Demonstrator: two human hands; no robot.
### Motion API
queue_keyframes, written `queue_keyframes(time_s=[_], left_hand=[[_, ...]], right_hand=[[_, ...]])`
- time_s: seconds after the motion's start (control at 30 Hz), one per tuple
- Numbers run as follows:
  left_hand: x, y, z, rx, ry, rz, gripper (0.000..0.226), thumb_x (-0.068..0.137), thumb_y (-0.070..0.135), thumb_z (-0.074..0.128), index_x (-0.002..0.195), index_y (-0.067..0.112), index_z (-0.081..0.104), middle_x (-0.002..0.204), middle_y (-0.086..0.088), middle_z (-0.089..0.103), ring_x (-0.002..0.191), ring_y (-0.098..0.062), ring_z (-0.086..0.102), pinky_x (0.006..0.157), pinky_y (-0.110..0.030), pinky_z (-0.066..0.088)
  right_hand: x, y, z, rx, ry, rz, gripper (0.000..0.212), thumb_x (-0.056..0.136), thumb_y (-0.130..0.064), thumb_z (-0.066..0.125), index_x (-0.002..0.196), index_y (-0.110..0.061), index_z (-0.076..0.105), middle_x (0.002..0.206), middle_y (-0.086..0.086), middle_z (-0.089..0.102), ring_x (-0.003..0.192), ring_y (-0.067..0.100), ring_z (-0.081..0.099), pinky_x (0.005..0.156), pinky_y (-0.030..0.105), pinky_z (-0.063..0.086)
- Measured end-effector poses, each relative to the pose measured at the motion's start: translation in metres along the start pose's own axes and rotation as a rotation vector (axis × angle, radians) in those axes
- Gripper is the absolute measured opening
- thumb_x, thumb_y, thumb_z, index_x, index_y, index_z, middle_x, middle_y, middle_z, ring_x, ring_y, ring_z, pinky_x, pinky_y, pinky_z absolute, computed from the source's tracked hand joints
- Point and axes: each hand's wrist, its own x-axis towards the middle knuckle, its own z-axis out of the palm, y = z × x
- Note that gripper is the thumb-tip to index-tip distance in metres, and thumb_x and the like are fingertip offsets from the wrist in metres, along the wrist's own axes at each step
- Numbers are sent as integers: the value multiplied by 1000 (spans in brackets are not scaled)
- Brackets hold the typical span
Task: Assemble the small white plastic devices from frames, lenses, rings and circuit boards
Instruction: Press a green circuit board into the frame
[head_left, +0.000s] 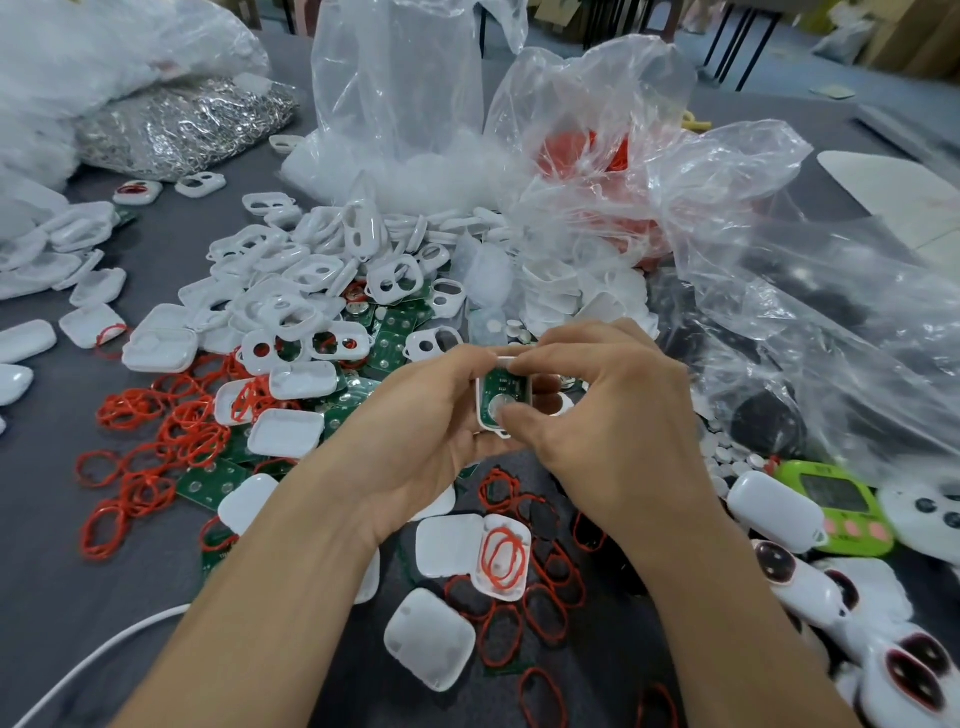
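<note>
Both hands meet over the middle of the bench (47, 519), clamped together on one small white frame (487, 415) held just above the clutter. A green circuit board (500, 387) sits inside the frame, facing up. The left hand (415, 421) cradles the frame from below and the side, with its fingers curled under it and its thumb on the upper left corner. The right hand (602, 415) pinches it from the other side: the forefinger lies along the top edge, and the thumb seems to press on a round silver contact on the board, though the thumb tip hides most of it.

Behind the hands lies a heap of loose frames (311, 291), with more circuit boards (395, 335) under and beside them. Red rings (156, 441) are scattered to the left and below the wrists. An open white shell (452, 545) just below the hands has several red rings lying in one half. Small white round lenses (727, 460) are strewn to the right, near a green timer (836, 506). Finished devices (883, 654) are piled at the lower right. Clear plastic bags (405, 104) stand at the back, one holding red parts, and a bag of silvery metal pieces (182, 130) lies at the far left.
</note>
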Motion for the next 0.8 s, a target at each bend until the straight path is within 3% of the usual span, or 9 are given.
queue_keyframes(time_s=[0.1,0.17,0.23,0.3,0.37,0.47,0.6,0.8], left_hand=[[0,0,1,38,-8,-22,37,105,18,42,129,0,66,129,-24,68,104,-24,69,92,-39,59],[1,0,1,51,10,-43,41,109,26,39,128,3,66,131,-22,67,105,-23,66,94,-40,57],[2,0,0,63,29,-56,47,110,35,35,129,5,67,124,-18,72,101,-20,65,90,-38,56],[2,0,-1,69,25,-59,54,110,42,33,130,5,66,109,-10,73,91,-17,67,84,-35,55],[1,1,-1,63,17,-62,57,108,46,32,132,4,64,106,-8,74,91,-19,70,80,-35,52],[1,1,0,84,5,-62,60,107,49,32,133,5,62,117,-15,73,104,-27,70,76,-33,52],[0,-1,-2,130,-29,-57,61,105,52,31,129,7,64,110,-12,75,110,-32,70,79,-35,52],[0,-2,-1,127,-95,-61,67,96,57,37,130,4,63,100,-7,73,91,-20,72,71,-30,53]], right_hand=[[0,-1,-1,40,-14,43,33,60,-21,95,85,-36,80,91,-24,67,94,2,56,82,3,38],[0,0,-4,141,-37,108,24,63,-16,91,74,-33,77,77,-23,70,77,-1,62,67,4,42],[3,2,-8,338,-120,185,19,70,-11,86,69,-28,77,71,-17,74,61,2,66,59,13,50],[8,7,-13,565,-197,261,21,75,-2,83,68,-21,78,72,-5,77,60,10,70,58,24,57],[11,13,-18,702,-201,322,25,80,4,80,69,-18,79,68,1,75,52,11,63,51,20,50],[12,20,-20,697,-164,345,24,84,0,79,72,-20,79,61,3,70,48,13,51,47,25,45],[12,17,-15,592,-198,292,25,86,-2,78,70,-21,77,63,-2,73,49,4,59,50,15,46],[10,12,-13,462,-217,257,22,87,-4,79,73,-21,77,58,-11,70,46,-1,59,47,8,42]])
